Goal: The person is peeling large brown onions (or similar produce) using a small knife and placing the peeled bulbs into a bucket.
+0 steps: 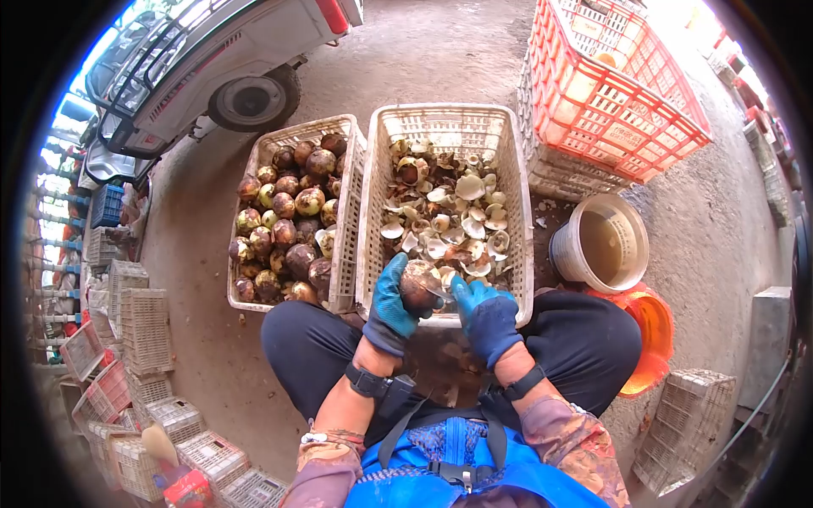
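Observation:
My left hand [395, 306], in a blue work glove, is wrapped around a round, brown, bulb-like vegetable [419, 288] over the near edge of the middle crate. Gloved as well, my right hand [486, 317] is closed on a knife, its handle hidden by the fingers. The thin knife blade [441, 295] lies against the vegetable's right side. Beneath both hands, the white plastic crate [518, 212] holds curved peelings [470, 188], pale inside and brown outside. To the left, a second white crate [349, 203] is filled with whole brown, purplish and green vegetables [284, 205].
Right of the peelings stand stacked crates with a red one [622, 127] on top. A pale bucket [633, 245] and an orange container [656, 322] sit by my right knee. A parked vehicle [229, 76] is at upper left; more crates [146, 330] line the left side.

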Tool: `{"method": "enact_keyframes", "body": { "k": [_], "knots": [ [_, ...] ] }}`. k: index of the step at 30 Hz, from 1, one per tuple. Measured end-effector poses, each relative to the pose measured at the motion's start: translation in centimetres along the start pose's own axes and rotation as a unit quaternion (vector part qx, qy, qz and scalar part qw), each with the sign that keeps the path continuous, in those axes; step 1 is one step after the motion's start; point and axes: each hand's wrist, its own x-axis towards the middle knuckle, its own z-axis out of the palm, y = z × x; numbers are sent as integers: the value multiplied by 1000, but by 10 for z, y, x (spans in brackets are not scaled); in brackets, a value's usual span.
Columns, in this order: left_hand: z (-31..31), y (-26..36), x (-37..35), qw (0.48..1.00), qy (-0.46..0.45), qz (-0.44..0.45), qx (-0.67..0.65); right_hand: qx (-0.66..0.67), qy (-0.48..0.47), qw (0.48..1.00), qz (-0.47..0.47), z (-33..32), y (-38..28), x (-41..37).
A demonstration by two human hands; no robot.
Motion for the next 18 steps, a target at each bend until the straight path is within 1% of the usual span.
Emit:
{"method": "enact_keyframes", "body": {
  "k": [1, 2, 3, 4, 5, 8, 11, 12, 15, 16, 18],
  "knots": [
    [3, 3, -1, 999, -3, -40, -19, -13, 1, 1000, -9, 0, 3, 2],
    [9, 2, -2, 997, 68, -43, -20, -25, 2, 1000, -17, 1, 5, 5],
    [3, 3, -1, 997, 50, -58, -10, -36, 4, 999, -25, 2, 6, 5],
    [-5, 5, 1, 997, 33, -71, -2, -12, 11, 1000, -22, -1, 5, 5],
    [-11, 7, 3, 996, 15, -84, 6, 46, 13, 999, -2, 0, 1, 3],
    [31, 9, -18, 993, -19, 115, -18, 211, 20, 975, 64, 2, -17, -5],
    [2, -12, 4, 957, -47, 263, 117, 256, 38, 963, 71, -5, -29, -4],
    [-2, -9, 2, 967, -36, 235, 93, 250, 15, 965, 80, -6, -32, -2],
    [-8, -7, 6, 976, -3, 202, 82, 129, -68, 986, 85, -21, -31, 0],
    [-1, -6, -4, 971, -12, 215, 107, 77, -113, 988, 75, -35, -29, 4],
    [-8, -9, -3, 973, -18, 197, 119, 71, -151, 984, 59, -46, -22, 9]
  ]
}}
